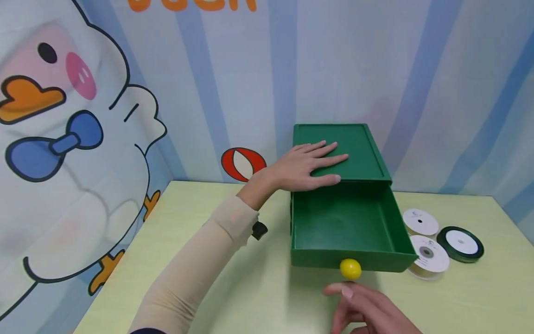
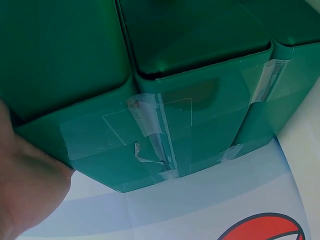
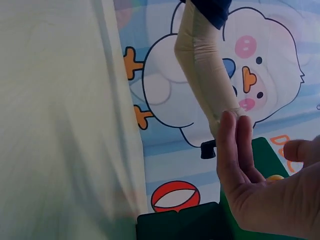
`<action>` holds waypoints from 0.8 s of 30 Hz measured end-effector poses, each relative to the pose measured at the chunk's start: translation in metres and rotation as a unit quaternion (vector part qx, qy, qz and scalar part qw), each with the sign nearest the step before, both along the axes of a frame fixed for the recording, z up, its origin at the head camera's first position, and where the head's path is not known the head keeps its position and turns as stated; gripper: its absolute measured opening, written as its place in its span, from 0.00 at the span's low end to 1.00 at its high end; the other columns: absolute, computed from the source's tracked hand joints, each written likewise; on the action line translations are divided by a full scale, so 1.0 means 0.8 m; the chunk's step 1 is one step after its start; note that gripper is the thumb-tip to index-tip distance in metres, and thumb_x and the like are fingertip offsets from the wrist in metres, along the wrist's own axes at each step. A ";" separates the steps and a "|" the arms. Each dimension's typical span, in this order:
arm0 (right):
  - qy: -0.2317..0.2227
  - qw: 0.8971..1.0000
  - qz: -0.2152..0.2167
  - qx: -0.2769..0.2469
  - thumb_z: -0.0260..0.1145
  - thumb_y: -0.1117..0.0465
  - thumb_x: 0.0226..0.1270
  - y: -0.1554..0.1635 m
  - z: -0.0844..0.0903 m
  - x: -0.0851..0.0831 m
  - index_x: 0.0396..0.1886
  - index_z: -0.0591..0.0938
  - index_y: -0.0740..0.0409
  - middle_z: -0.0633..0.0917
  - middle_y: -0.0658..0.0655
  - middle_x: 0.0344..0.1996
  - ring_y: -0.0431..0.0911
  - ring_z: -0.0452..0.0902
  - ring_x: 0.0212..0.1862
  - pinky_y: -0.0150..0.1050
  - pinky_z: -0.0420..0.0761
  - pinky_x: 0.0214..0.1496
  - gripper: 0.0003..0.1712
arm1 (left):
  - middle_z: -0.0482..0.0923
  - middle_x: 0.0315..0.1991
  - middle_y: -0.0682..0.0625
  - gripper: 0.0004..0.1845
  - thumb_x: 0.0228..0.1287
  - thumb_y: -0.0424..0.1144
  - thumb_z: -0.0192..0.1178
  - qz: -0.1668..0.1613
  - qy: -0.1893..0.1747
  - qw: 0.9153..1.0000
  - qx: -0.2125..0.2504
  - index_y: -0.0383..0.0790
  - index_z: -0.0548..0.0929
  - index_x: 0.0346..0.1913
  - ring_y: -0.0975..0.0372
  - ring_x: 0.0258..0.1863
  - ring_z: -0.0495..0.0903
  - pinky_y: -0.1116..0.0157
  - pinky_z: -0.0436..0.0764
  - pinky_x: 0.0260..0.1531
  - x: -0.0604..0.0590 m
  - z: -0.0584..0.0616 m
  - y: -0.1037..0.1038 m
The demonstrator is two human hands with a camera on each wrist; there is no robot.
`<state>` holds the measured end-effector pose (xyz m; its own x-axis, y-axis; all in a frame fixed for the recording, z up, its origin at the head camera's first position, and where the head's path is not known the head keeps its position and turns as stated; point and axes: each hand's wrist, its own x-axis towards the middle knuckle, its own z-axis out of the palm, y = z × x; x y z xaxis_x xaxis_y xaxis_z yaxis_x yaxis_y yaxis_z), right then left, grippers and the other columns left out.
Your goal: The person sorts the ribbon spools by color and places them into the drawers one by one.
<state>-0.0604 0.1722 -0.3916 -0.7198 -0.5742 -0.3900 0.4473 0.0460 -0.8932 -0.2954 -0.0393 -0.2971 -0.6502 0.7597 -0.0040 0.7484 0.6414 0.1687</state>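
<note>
The left hand [image 1: 310,167] lay flat on top of the green drawer box [image 1: 359,150], its fingers [image 1: 329,149] straight and slightly spread, pressing down on the lid with nothing gripped. The beige sleeve [image 1: 196,269] of that arm ran back across the pale yellow bench [image 1: 233,287]. In the left wrist view, the edge of the hand [image 2: 25,190] touched the rear side of the green box [image 2: 150,90], where strips of clear tape [image 2: 155,135] crossed the plastic.

The green drawer [image 1: 350,232] stood pulled well out of the box toward the person, its inside bare. A round yellow knob [image 1: 350,269] sat at the middle of the drawer's front wall.

The right hand [image 1: 367,311] hovered just in front of the knob, near it but apart from it; its fingers [image 1: 340,291] were relaxed and held nothing. The right wrist view showed this hand [image 3: 265,190] with its fingers extended side by side and the thumb apart, and a sliver of the knob [image 3: 274,177] behind the palm.

To the right of the drawer, three ribbon spools lay flat on the bench: a cream spool [image 1: 420,222] farthest back, a gold spool [image 1: 429,255] just beside the drawer's front corner, and a dark green spool [image 1: 460,243] farther right. A cartoon duck backdrop [image 1: 75,139] covered the wall.
</note>
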 end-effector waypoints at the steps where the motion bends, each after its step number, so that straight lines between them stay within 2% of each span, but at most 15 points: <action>1: 0.015 1.000 0.018 0.002 0.45 0.45 0.90 -0.001 -0.003 0.000 0.74 0.70 0.71 0.86 0.60 0.40 0.54 0.84 0.40 0.43 0.87 0.47 0.35 | 0.41 0.88 0.57 0.35 0.83 0.63 0.46 0.003 0.000 1.000 -0.003 0.64 0.53 0.86 0.61 0.87 0.37 0.54 0.41 0.85 0.000 0.000 -0.001; 4: 0.090 0.993 0.075 0.005 0.48 0.53 0.90 0.002 -0.012 -0.002 0.71 0.73 0.72 0.86 0.58 0.42 0.49 0.83 0.39 0.37 0.85 0.46 0.27 | 0.41 0.88 0.57 0.35 0.83 0.63 0.46 0.004 0.002 1.000 -0.003 0.64 0.53 0.86 0.61 0.87 0.37 0.55 0.41 0.85 -0.001 -0.001 -0.003; 6: 0.169 0.979 0.116 0.017 0.54 0.59 0.88 0.008 -0.015 -0.001 0.69 0.75 0.70 0.87 0.55 0.44 0.45 0.83 0.41 0.34 0.84 0.47 0.22 | 0.41 0.88 0.57 0.35 0.83 0.63 0.46 0.002 0.002 1.000 -0.001 0.64 0.53 0.86 0.60 0.87 0.38 0.55 0.42 0.85 -0.001 -0.001 -0.003; 7: 0.231 0.963 0.138 0.025 0.57 0.62 0.86 0.011 -0.016 -0.001 0.68 0.76 0.68 0.87 0.53 0.45 0.43 0.83 0.42 0.32 0.84 0.47 0.20 | 0.41 0.88 0.57 0.35 0.83 0.63 0.46 0.000 0.002 1.000 0.001 0.64 0.53 0.86 0.60 0.87 0.38 0.55 0.42 0.85 -0.001 -0.001 -0.003; 8: 0.297 0.942 0.155 0.038 0.59 0.64 0.84 0.014 -0.015 0.000 0.68 0.77 0.66 0.87 0.51 0.46 0.41 0.83 0.44 0.31 0.84 0.47 0.19 | 0.41 0.88 0.57 0.35 0.83 0.63 0.46 -0.001 0.001 1.000 0.003 0.64 0.54 0.86 0.60 0.87 0.38 0.55 0.42 0.85 -0.001 -0.001 -0.003; 9: 0.361 0.916 0.169 0.054 0.63 0.65 0.82 0.018 -0.011 0.000 0.67 0.79 0.62 0.87 0.49 0.47 0.39 0.82 0.45 0.30 0.84 0.47 0.19 | 0.41 0.88 0.57 0.35 0.83 0.63 0.46 -0.001 -0.001 1.000 0.004 0.63 0.54 0.86 0.60 0.87 0.37 0.54 0.41 0.85 -0.001 0.000 -0.004; 11: 0.468 0.862 0.168 0.098 0.67 0.65 0.78 0.028 0.001 0.002 0.67 0.80 0.52 0.87 0.45 0.50 0.37 0.82 0.48 0.31 0.85 0.46 0.21 | 0.41 0.88 0.57 0.35 0.83 0.63 0.46 -0.001 0.000 1.000 0.003 0.63 0.54 0.86 0.60 0.87 0.37 0.54 0.41 0.85 -0.002 0.001 -0.001; 12: 0.507 0.838 0.158 0.125 0.67 0.64 0.78 0.034 0.010 0.002 0.68 0.80 0.46 0.87 0.43 0.51 0.37 0.82 0.48 0.33 0.85 0.45 0.22 | 0.41 0.88 0.57 0.35 0.83 0.63 0.46 0.000 0.000 1.000 0.002 0.63 0.53 0.86 0.60 0.87 0.37 0.55 0.41 0.85 -0.002 0.002 0.000; 14: 0.560 0.798 0.132 0.179 0.69 0.64 0.77 0.046 0.030 0.000 0.66 0.79 0.39 0.86 0.39 0.52 0.36 0.82 0.49 0.34 0.85 0.44 0.24 | 0.41 0.88 0.57 0.35 0.83 0.62 0.46 0.003 0.002 1.000 -0.001 0.64 0.53 0.86 0.60 0.87 0.37 0.55 0.40 0.85 -0.002 0.004 0.000; 16: 0.589 0.769 0.094 0.229 0.71 0.63 0.74 0.057 0.050 -0.001 0.61 0.80 0.32 0.85 0.34 0.49 0.34 0.81 0.47 0.33 0.84 0.42 0.24 | 0.41 0.88 0.57 0.35 0.83 0.63 0.46 0.003 0.004 1.000 -0.002 0.64 0.53 0.86 0.60 0.87 0.37 0.55 0.40 0.85 -0.002 0.005 0.000; 17: 0.598 0.759 0.075 0.244 0.73 0.64 0.72 0.061 0.060 -0.001 0.58 0.80 0.30 0.84 0.33 0.47 0.33 0.81 0.45 0.31 0.83 0.41 0.25 | 0.41 0.88 0.57 0.35 0.83 0.63 0.46 0.002 0.004 1.000 -0.001 0.64 0.53 0.86 0.60 0.87 0.37 0.55 0.40 0.85 -0.002 0.005 0.000; 20: 0.642 0.719 0.025 0.266 0.81 0.67 0.61 0.072 0.081 0.002 0.49 0.78 0.26 0.80 0.27 0.41 0.28 0.78 0.40 0.25 0.79 0.39 0.31 | 0.41 0.88 0.57 0.35 0.83 0.63 0.46 0.002 0.003 1.000 0.002 0.64 0.53 0.86 0.60 0.87 0.37 0.54 0.40 0.85 -0.001 0.005 0.000; 22: 0.663 0.702 -0.002 0.261 0.83 0.71 0.54 0.079 0.091 0.004 0.46 0.78 0.27 0.79 0.27 0.38 0.27 0.76 0.36 0.23 0.76 0.39 0.35 | 0.41 0.88 0.57 0.35 0.83 0.63 0.46 0.003 0.001 1.000 0.002 0.64 0.53 0.86 0.60 0.87 0.37 0.54 0.40 0.85 -0.001 0.004 0.000; 24: 0.670 0.683 -0.036 0.288 0.83 0.72 0.52 0.085 0.098 0.006 0.44 0.79 0.27 0.78 0.26 0.36 0.27 0.75 0.35 0.21 0.74 0.38 0.35 | 0.41 0.88 0.57 0.35 0.83 0.64 0.46 0.001 -0.002 1.000 0.001 0.64 0.53 0.86 0.60 0.87 0.37 0.53 0.40 0.85 0.000 0.002 0.001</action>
<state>-0.0559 0.2399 -0.3132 -0.6702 -0.5481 0.5005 -0.7352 0.5828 -0.3462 -0.2956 -0.0382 -0.2956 -0.6516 0.7585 -0.0049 0.7466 0.6424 0.1729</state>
